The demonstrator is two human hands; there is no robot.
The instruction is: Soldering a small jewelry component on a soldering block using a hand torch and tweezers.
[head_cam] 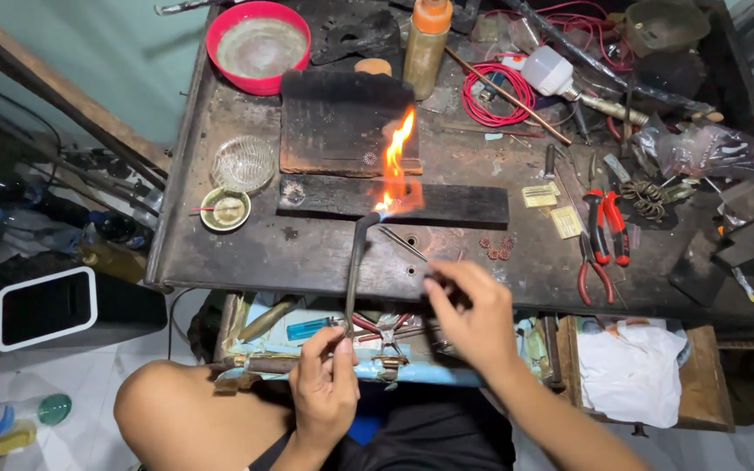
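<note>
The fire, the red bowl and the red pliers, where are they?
Flame (397,166), head view, middle of the orange flame.
Red bowl (230,70), head view, its left rim.
Red-handled pliers (608,228), head view, on the red handles.

The long charred wooden bar (394,201) lies across the middle of the dark metal workbench (307,257), with the square charred wooden block (338,122) just behind it and the round red plastic bowl (259,45) farther behind, to the left. Left of the bar sit the ribbed clear glass dish (243,162) and small round tin (225,209). Right of it lie the red-handled pliers (606,227); behind and right, the coil of red wire (497,94).
</note>
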